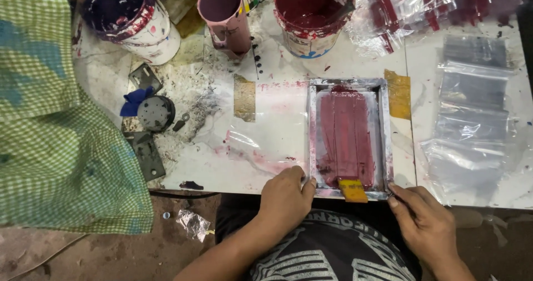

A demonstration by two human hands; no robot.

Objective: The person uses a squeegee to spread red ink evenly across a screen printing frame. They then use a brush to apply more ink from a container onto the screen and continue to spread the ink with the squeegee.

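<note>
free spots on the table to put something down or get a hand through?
Barest patch: stained tabletop between the tape strip and the metal screen frame, running to the near edge by the left hand. Crowded: paint buckets along the back, metal hardware left, clear plastic bags right, beside the right hand.

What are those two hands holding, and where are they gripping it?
Both hold the metal printing frame by its near corners: left hand on the near-left corner, right hand on the near-right.
</note>
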